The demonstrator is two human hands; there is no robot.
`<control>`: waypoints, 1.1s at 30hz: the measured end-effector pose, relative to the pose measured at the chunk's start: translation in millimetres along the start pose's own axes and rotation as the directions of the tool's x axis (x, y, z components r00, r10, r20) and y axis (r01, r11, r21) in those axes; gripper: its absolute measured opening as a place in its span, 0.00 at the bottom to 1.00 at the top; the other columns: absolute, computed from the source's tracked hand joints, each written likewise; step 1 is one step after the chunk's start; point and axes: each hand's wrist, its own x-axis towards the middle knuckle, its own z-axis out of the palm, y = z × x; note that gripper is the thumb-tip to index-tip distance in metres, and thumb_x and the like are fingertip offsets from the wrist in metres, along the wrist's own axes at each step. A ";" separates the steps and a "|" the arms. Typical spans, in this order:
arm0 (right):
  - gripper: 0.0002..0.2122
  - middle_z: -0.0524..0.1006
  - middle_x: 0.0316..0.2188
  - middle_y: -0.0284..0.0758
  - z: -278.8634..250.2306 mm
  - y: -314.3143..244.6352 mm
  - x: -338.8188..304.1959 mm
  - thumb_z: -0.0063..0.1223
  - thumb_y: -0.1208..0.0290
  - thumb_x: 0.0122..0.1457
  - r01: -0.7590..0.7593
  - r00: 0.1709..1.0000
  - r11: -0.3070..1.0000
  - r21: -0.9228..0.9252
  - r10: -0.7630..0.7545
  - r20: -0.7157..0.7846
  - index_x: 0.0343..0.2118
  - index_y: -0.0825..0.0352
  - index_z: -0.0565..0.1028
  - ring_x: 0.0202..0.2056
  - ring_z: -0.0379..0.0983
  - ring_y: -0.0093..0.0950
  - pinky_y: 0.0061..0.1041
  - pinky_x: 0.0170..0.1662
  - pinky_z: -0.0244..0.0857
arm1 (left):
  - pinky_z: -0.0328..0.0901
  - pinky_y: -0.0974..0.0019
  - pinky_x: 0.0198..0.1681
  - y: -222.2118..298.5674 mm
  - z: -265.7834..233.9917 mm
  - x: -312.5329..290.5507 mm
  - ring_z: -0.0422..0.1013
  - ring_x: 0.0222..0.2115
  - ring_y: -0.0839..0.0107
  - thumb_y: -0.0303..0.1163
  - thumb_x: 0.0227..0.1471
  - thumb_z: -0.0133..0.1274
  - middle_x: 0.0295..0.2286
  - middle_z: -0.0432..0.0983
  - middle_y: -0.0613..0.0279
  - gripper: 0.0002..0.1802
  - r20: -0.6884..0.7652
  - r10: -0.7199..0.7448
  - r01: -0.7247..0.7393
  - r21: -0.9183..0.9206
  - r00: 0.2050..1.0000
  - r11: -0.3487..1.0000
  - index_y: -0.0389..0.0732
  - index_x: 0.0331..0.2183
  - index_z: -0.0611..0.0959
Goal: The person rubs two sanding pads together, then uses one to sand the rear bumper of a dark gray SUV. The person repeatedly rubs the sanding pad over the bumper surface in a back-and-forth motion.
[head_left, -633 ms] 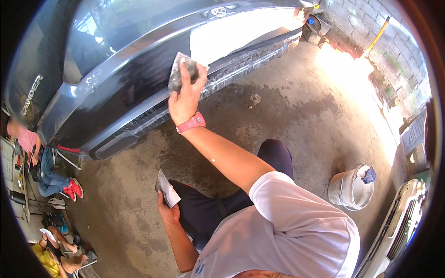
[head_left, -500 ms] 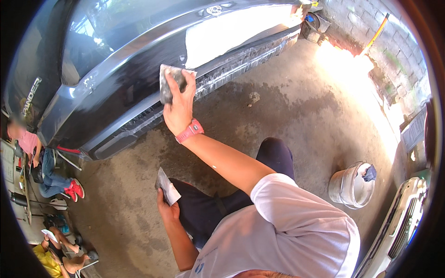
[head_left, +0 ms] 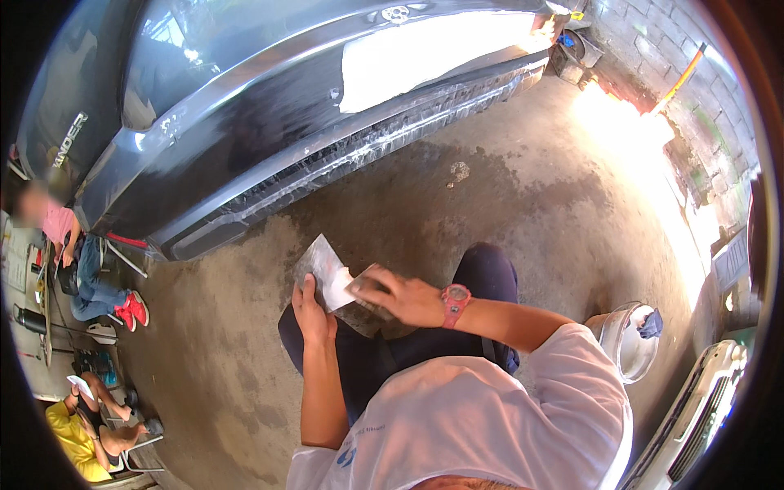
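My left hand (head_left: 310,312) grips a flat grey metal plate (head_left: 318,260) above my lap, thumb on its face. White paste, likely filler (head_left: 339,289), lies along the plate's right side. My right hand (head_left: 408,300), with a red watch on the wrist, is closed on a thin grey spreader (head_left: 361,315). The spreader's edge meets or nearly meets the plate beside the paste; blur hides the exact contact. Ahead stands a dark car (head_left: 237,147) with a dull, scuffed panel, a bright white area (head_left: 416,61) on it, and a rough strip below.
A white bucket (head_left: 600,331) with a dark cloth on its rim stands at right. Beyond it is a white car front part (head_left: 710,392). A block wall (head_left: 645,57) rises at far right. Two seated people, in pink (head_left: 61,220) and yellow (head_left: 73,441), are at left.
My right hand has drawn back from the car panel with the spreader and come down to the plate. My left hand has raised the plate slightly and moved it forward and right.
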 end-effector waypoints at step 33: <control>0.38 0.71 0.65 0.29 -179.6 41.9 172.5 0.60 0.85 0.51 -0.242 0.595 0.826 -0.509 -0.288 -0.750 0.64 0.38 0.78 0.71 0.59 0.45 0.64 0.61 0.54 | 0.77 0.58 0.58 -19.5 -91.3 3.9 0.81 0.52 0.62 0.37 0.70 0.60 0.52 0.83 0.54 0.22 -0.091 -0.154 0.141 -0.132 0.984 0.981 0.32 0.57 0.80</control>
